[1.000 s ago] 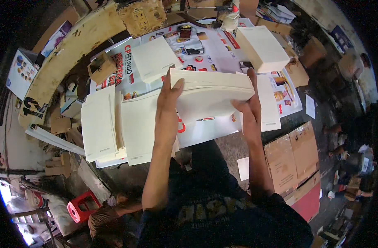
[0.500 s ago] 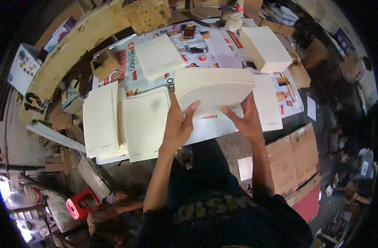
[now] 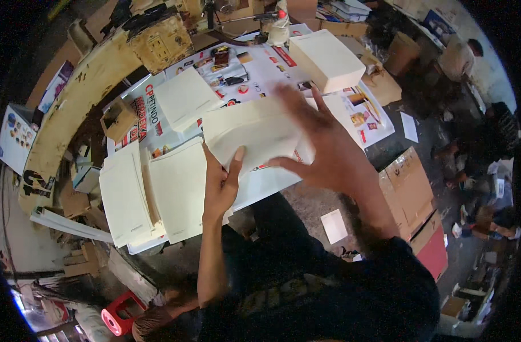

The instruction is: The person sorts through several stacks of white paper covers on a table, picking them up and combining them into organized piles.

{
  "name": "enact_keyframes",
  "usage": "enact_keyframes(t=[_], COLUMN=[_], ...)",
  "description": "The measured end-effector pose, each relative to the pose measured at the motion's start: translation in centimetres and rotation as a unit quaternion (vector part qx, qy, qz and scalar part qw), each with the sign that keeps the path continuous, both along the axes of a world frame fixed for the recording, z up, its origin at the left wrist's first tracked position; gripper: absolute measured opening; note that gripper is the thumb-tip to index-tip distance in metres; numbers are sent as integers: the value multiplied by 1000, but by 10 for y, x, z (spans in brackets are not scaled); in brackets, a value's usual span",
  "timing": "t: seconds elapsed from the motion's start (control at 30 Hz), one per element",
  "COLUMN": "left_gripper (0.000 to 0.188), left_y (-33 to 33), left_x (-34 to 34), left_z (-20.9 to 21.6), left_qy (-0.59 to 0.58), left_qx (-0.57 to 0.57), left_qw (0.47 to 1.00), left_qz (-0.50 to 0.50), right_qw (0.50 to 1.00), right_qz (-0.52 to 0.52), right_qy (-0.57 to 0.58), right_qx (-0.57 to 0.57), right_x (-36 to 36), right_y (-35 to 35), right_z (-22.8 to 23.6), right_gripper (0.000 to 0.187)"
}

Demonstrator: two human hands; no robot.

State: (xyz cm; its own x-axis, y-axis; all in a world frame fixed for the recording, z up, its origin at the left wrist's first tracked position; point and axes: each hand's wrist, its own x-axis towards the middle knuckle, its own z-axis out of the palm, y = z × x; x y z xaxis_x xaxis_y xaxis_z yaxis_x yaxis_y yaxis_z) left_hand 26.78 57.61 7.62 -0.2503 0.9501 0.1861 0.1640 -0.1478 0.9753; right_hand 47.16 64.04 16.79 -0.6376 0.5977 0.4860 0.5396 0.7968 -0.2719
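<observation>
The left hand (image 3: pixel 221 181) grips the near edge of a cream sheet stack (image 3: pixel 254 135), thumb up on its face, holding it just above the counter (image 3: pixel 351 108). The right hand (image 3: pixel 323 145) hovers over the stack's right part with fingers spread and blurred; whether it touches the stack cannot be told, and it grasps nothing. To the left lie two more cream piles (image 3: pixel 152 194) side by side, and another pile (image 3: pixel 185 97) sits farther back. A closed cream box (image 3: pixel 327 60) rests at the counter's far right. Brown cartons (image 3: pixel 411 194) stand on the floor to the right.
</observation>
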Motion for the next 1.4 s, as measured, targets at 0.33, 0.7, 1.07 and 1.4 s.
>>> enact_keyframes(t=[0.33,0.7,1.07,1.4], left_gripper=[50,51,43,37], left_y=[8,2,-102,-114], left_x=[-1,-60,-119,-115], left_z=[-28,11,-44,-47], left_qy=[126,335,329,186], left_qx=[124,109,-132,-179], left_qw=[983,904,903,925], left_qz=[50,244,242,281], right_qw=[898,865,959,916], right_qz=[-48,-104,-193,23], right_qy=[255,325,100,83], right_qx=[-354,-369,-180,-391], right_x=[-10,-18,-42,-153], right_y=[24,-6,-38,-98], right_z=[-140,-147,-95,-173], right_gripper=[87,50,59,96])
